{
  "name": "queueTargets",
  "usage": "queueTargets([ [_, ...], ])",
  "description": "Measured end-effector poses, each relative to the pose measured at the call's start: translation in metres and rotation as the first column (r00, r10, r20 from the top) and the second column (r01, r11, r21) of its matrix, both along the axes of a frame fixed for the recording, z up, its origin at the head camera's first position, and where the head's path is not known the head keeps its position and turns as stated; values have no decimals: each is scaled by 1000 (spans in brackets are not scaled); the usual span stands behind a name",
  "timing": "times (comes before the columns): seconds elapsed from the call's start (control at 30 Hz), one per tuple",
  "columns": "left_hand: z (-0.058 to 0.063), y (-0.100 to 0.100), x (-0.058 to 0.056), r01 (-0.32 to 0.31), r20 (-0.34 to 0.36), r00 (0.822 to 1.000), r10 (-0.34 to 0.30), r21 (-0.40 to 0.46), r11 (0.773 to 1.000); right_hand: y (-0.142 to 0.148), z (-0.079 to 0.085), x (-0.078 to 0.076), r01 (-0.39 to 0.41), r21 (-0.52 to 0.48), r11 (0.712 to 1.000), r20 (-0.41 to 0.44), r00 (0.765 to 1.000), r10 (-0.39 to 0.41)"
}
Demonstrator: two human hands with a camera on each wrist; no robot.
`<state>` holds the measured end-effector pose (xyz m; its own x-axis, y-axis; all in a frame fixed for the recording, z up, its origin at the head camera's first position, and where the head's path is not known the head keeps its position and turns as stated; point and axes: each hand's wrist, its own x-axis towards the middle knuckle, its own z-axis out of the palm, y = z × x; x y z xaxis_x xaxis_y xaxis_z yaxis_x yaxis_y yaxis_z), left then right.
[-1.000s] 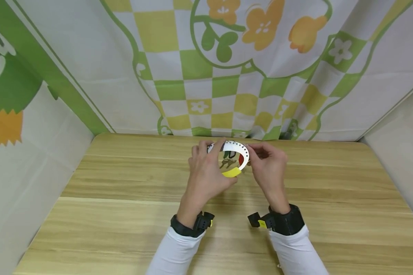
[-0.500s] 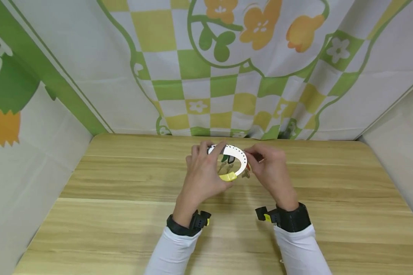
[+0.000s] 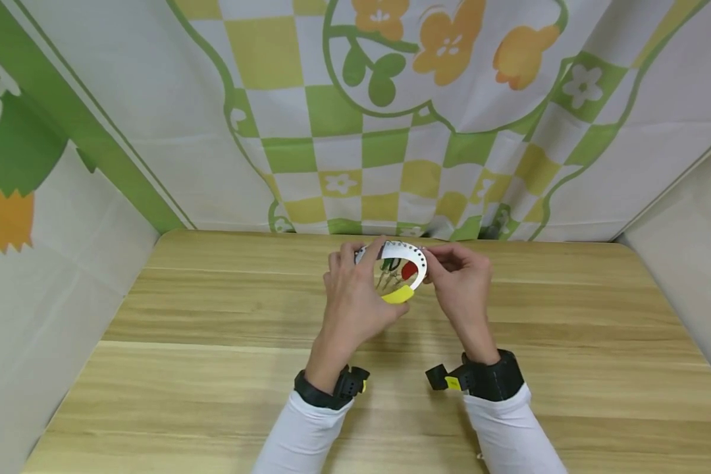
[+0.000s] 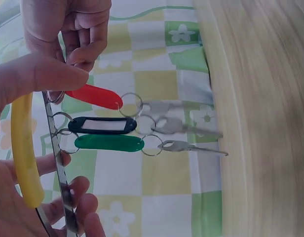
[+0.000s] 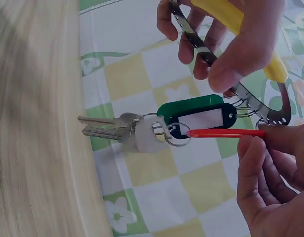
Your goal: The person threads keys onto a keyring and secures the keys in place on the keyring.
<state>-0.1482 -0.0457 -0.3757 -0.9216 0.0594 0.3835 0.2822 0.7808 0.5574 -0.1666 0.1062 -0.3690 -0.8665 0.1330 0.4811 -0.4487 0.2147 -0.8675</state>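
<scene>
My left hand (image 3: pixel 355 289) grips a flat metal key holder (image 3: pixel 415 253), a loop with a row of small holes and a yellow handle (image 4: pixel 24 148). A green key tag (image 4: pixel 110 143) and a black key tag (image 4: pixel 102 125) hang from it by split rings, each with a key below. Close to the holder's edge, my right hand (image 3: pixel 465 283) pinches the ring end of a red key tag (image 5: pixel 226 133). The red tag also carries a key (image 4: pixel 162 107), blurred in the left wrist view. Whether its ring passes through a hole is hidden by my fingers.
The hands are above the far part of a wooden table (image 3: pixel 213 368). Behind it hangs a green, yellow and white checked curtain (image 3: pixel 385 151). A small pale object (image 3: pixel 480 455) lies beside the right sleeve.
The right hand and red tag swung slightly right and toward the body half a second ago, then came back up and left. The holder tilted with them; both grips stay.
</scene>
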Motion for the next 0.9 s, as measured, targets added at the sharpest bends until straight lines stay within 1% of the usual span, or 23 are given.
queueTargets([
  [0.07, 0, -1, 0, 10, 10, 1000, -10, 18, 1000, 0, 0, 0, -10, 3, 1000, -16, 1000, 10],
  [0.17, 0, -4, -1, 34, 32, 999, -35, 46, 998, 2, 1, 0, -36, 52, 998, -39, 999, 38],
  [0.27, 1, -7, -1, 57, 52, 997, -60, 68, 996, 6, 3, 1, -86, 102, 991, -30, 996, 90],
  [0.33, 1, -9, -1, 66, 64, 995, -71, 75, 995, 9, 5, 2, -120, 116, 986, -6, 993, 122],
  [0.43, 2, -10, -1, 74, 75, 994, -80, 85, 994, 11, 6, 2, -155, 95, 983, 37, 988, 152],
  [0.47, 2, -10, -1, 75, 78, 994, -81, 85, 994, 12, 4, 0, -163, 79, 984, 43, 986, 160],
  [0.5, 2, -10, -1, 75, 80, 993, -82, 86, 993, 12, 0, -2, -169, 63, 984, 48, 985, 166],
  [0.57, 3, -10, -1, 77, 85, 993, -84, 92, 993, 13, -1, -2, -186, 53, 981, 48, 982, 184],
  [0.67, 3, -11, -1, 80, 92, 992, -90, 107, 991, 14, -4, -5, -214, 51, 976, 44, 976, 212],
  [0.73, 4, -12, -1, 81, 98, 991, -92, 118, 990, 14, -4, -5, -231, 48, 972, 55, 972, 228],
  [0.87, 5, -13, -1, 81, 106, 990, -94, 122, 989, 18, -18, -14, -251, -1, 968, 86, 964, 250],
  [0.9, 5, -14, -1, 79, 109, 990, -92, 118, 990, 18, -19, -14, -259, -10, 966, 94, 961, 259],
])
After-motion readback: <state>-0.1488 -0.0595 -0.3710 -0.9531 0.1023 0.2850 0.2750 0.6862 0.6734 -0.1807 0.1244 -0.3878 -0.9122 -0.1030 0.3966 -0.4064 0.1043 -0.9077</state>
